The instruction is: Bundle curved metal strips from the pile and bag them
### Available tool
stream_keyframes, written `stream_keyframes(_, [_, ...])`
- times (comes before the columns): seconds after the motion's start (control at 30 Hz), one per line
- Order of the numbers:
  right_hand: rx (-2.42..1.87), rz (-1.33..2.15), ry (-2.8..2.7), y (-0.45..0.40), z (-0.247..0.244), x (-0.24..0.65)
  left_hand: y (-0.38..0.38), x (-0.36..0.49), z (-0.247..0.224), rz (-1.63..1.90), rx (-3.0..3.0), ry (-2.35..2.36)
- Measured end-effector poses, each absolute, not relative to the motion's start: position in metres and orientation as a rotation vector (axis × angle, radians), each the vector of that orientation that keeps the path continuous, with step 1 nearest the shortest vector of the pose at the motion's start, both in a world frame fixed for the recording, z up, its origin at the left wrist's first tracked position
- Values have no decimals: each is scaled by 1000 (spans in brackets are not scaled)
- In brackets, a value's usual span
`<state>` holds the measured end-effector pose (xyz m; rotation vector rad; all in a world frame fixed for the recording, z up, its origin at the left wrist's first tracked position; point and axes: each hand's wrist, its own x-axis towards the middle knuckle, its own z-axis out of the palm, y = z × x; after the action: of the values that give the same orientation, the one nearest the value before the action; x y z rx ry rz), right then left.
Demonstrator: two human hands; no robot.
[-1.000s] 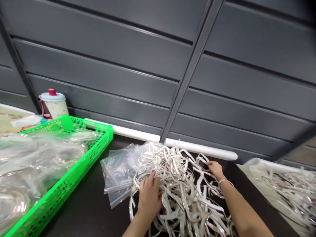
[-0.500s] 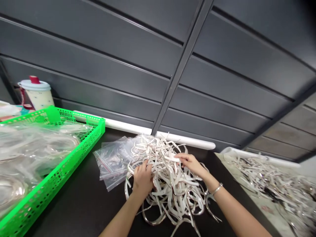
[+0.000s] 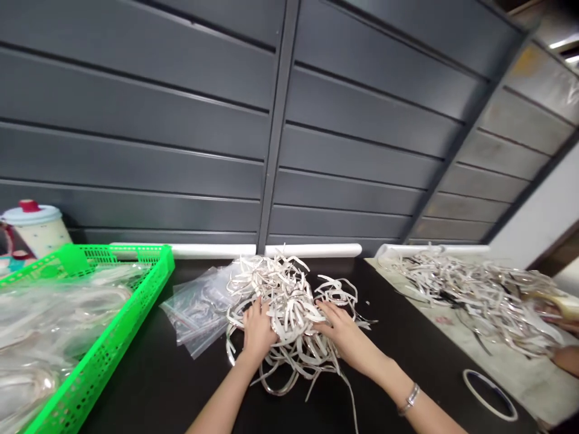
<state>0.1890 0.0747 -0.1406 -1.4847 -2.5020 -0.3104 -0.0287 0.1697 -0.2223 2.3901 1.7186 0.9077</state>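
A tangled heap of white and silvery strips [image 3: 289, 307] lies on the black table. My left hand [image 3: 259, 330] is at the heap's left side, its fingers bent into the strips and their tips partly hidden. On the right side, my right hand [image 3: 346, 334] rests against the strips with its fingers partly spread and its thumb toward the heap. A smaller loose bunch of strips [image 3: 337, 290] lies just beyond my right hand. Clear plastic bags [image 3: 194, 310] are stacked left of the heap, some partly under it.
A green basket [image 3: 118, 307] of bagged strips stands at the left, with a lidded cup [image 3: 38, 229] behind it. Another strip pile [image 3: 470, 289] and a person's hand [image 3: 566, 360] are at the right. A ring [image 3: 490, 395] lies near the right table edge.
The view has turned right and up. My right hand has come lower and closer along the heap's right side, and some strips now lie apart beyond it. The ring and the other person's hand have come into view.
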Motion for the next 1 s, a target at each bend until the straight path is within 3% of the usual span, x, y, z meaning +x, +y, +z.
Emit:
stream_keyframes(0.2, [-1335,-103,-2233,60,-178,177,162,8,-221,838,2349,1590])
stream_keyframes(0.4, [-1532,-432,-2092,79,-226,165,165,20,-210,652,2311,1506])
stream_keyframes(0.53, [-1595,-515,-2057,88,-236,167,159,-19,-194,745,2444,1411])
stream_keyframes(0.8, [-1612,-463,-2041,83,-234,163,179,-140,-206,574,2197,2134])
stream_keyframes(1.0, [-1609,-534,-2025,87,-241,166,145,-147,-227,92,2203,2268])
